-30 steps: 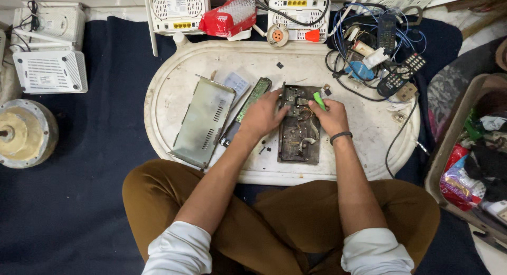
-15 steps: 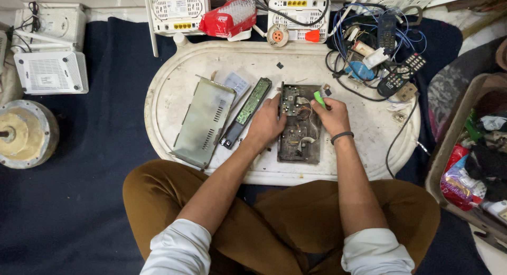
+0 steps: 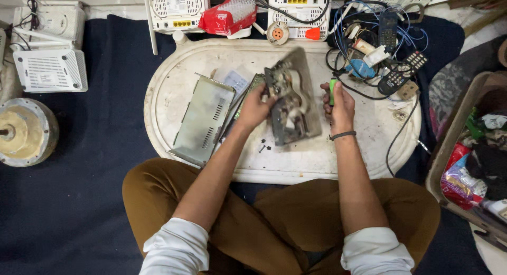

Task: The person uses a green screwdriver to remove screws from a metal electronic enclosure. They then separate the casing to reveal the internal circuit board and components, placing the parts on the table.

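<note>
My left hand [image 3: 257, 107] grips the left edge of a grey metal chassis with a circuit board [image 3: 293, 103] and tilts it up off the white oval table [image 3: 327, 159]. My right hand [image 3: 338, 103] is closed around a green-handled screwdriver [image 3: 332, 90], just right of the chassis and apart from it. A perforated metal cover [image 3: 203, 120] lies on the table to the left, with a green circuit board [image 3: 253, 85] partly hidden behind my left hand. Two small dark screws [image 3: 264, 146] lie in front of the chassis.
White routers [image 3: 177, 8] [image 3: 50, 69] and a red bag [image 3: 229, 16] sit at the back. Tangled cables and remote controls [image 3: 393, 77] crowd the table's right end. A round metal part [image 3: 21, 129] lies at the left, a box of clutter [image 3: 475, 148] at the right.
The chassis lay flat under both hands before. Now my left hand has lifted and tilted it, and my right hand has drawn away to the right with the screwdriver.
</note>
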